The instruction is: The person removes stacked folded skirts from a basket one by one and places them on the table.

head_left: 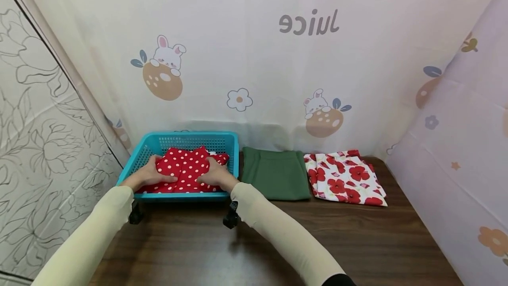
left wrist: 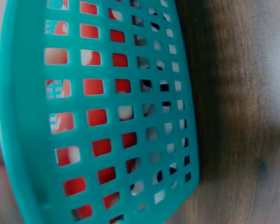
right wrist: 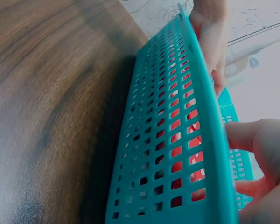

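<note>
A red cloth with white dots (head_left: 186, 169) lies folded in a blue-green plastic basket (head_left: 178, 196). My left hand (head_left: 151, 173) grips its left side, the thumb lying over the top. At the cloth's right side my right hand (head_left: 216, 173) holds it with the thumb on top; its other fingers are partly hidden. Through the basket's holes in the left wrist view, red and white fabric (left wrist: 95, 116) shows. In the right wrist view, my right hand (right wrist: 270, 163) is just inside the basket rim (right wrist: 214, 126), with my left hand (right wrist: 212, 42) beyond.
A folded green cloth (head_left: 275, 174) lies right of the basket on the dark wooden table (head_left: 190, 242). Farther right is a folded white cloth with red flowers (head_left: 345, 178). A printed curtain (head_left: 254, 56) hangs behind, with patterned panels at both sides.
</note>
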The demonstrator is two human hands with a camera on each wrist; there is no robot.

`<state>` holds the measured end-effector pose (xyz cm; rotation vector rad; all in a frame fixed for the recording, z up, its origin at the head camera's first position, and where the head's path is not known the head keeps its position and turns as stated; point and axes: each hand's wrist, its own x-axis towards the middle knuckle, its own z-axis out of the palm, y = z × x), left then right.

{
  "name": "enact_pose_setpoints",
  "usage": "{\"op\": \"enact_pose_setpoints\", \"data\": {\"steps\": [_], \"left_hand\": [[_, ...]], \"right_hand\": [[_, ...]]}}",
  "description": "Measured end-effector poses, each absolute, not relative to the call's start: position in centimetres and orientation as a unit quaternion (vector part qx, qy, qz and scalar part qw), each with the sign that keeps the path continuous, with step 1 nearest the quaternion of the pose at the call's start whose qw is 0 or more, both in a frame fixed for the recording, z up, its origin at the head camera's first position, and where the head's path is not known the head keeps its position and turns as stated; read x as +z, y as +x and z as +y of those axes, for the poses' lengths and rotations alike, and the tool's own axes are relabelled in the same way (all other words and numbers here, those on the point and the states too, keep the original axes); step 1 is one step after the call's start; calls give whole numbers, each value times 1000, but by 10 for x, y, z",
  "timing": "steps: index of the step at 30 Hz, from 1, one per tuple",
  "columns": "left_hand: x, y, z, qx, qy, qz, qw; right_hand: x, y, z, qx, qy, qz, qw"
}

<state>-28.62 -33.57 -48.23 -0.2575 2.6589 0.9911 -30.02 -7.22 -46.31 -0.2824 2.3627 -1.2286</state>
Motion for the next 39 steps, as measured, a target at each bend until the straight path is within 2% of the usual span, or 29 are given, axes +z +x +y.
{"op": "enact_pose_setpoints", "data": {"steps": [7,16,21,27,39], "left_hand": [[-476,-291,-335,348,-86,925,125],[-471,-289,-335,328,-129,931,97],[-473,-287,-339,324,-139,931,91],[-475,-288,-344,350,-99,925,107],[-473,-291,-340,364,-44,912,183]], "right_hand": [[-464,-300,-76,-411,-76,885,206],[-466,-300,-75,-397,-82,878,256],[-469,-303,-74,-456,-76,854,238],[-474,-306,-73,-488,-88,840,219],[-489,-315,-80,-498,-95,839,200]]}}
